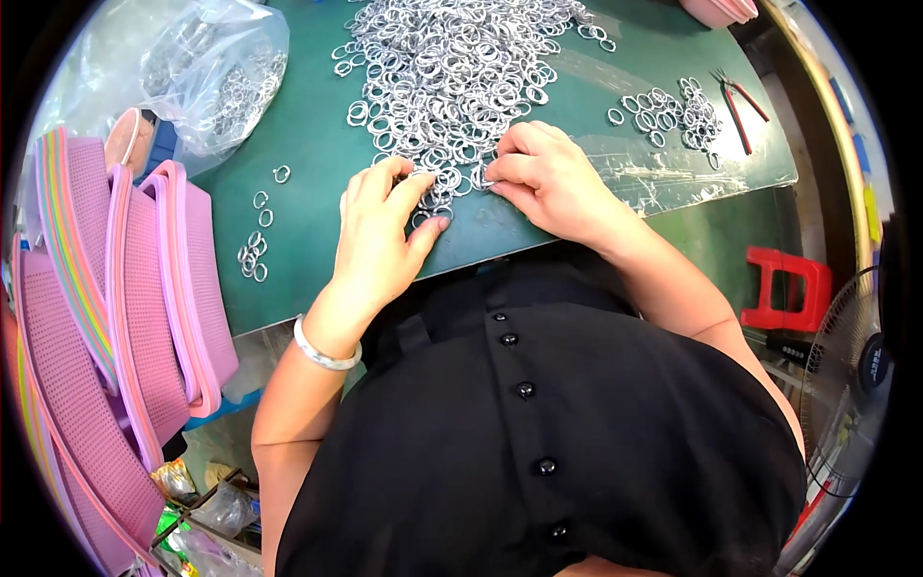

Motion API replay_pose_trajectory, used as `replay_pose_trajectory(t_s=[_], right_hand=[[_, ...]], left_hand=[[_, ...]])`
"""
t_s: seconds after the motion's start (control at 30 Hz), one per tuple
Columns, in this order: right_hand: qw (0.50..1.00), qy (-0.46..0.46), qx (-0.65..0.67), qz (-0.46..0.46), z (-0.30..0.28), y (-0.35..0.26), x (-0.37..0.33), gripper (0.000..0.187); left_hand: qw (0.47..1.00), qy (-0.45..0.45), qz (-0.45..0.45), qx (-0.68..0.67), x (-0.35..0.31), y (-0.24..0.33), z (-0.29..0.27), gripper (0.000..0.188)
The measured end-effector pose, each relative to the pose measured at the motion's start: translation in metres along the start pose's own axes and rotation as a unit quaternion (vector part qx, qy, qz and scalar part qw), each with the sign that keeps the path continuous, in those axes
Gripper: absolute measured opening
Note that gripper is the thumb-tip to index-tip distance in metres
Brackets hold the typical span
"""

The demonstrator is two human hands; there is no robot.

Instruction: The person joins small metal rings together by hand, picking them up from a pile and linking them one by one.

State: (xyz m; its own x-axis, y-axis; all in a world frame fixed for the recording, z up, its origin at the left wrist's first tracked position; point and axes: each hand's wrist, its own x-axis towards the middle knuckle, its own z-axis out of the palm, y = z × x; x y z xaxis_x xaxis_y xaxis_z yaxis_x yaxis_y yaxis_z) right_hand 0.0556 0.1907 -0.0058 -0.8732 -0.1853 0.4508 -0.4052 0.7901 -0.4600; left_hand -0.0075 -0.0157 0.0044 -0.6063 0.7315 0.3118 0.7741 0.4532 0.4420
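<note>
A large heap of silver metal rings (452, 77) covers the middle of the green table (298, 231). At its near edge, my left hand (378, 229) rests with fingers bent and its thumb apart from the forefinger. Several loose rings lie between that thumb and forefinger. A pale bangle (327, 348) circles the left wrist. My right hand (553, 181) is closed in a pinch at the heap's near right edge. A metal ring (483, 179) shows at its fingertips, partly covered by the fingers.
A clear plastic bag (226, 87) of rings lies far left, above stacked pink-purple baskets (197, 279). A few rings (253, 252) lie apart on the left. At right are a smaller ring pile (700, 115) and red-handled pliers (738, 115). A red stool (815, 290) and fan (846, 365) stand beyond.
</note>
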Motion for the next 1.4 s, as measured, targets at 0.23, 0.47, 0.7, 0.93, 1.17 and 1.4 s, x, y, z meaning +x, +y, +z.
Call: replay_pose_trajectory(t_s=[0.23,0.47,0.7,0.93,1.17,1.4], right_hand=[[0.990,0.044,0.112,0.069,-0.001,0.000,-0.004,0.009],[0.956,0.086,0.262,0.101,0.001,-0.006,-0.002,0.009],[0.976,0.164,0.132,-0.062,0.000,-0.009,-0.001,0.016],[0.979,0.158,0.073,-0.103,0.000,-0.010,-0.004,0.022],[0.980,0.139,0.132,-0.055,0.003,-0.013,-0.005,0.018],[0.956,0.090,0.277,0.041,0.002,-0.018,-0.007,0.010]], left_hand=[[0.999,0.034,-0.010,-0.008,0.006,0.001,0.004,0.038],[0.981,0.047,-0.061,-0.176,0.004,0.015,0.002,0.024],[0.747,-0.038,-0.282,-0.601,0.010,0.028,0.004,0.007],[0.641,-0.057,-0.325,-0.693,0.010,0.026,0.012,0.006],[0.589,-0.064,-0.333,-0.734,0.013,0.021,0.013,0.011],[0.646,-0.040,-0.311,-0.695,0.013,0.023,0.015,0.012]])
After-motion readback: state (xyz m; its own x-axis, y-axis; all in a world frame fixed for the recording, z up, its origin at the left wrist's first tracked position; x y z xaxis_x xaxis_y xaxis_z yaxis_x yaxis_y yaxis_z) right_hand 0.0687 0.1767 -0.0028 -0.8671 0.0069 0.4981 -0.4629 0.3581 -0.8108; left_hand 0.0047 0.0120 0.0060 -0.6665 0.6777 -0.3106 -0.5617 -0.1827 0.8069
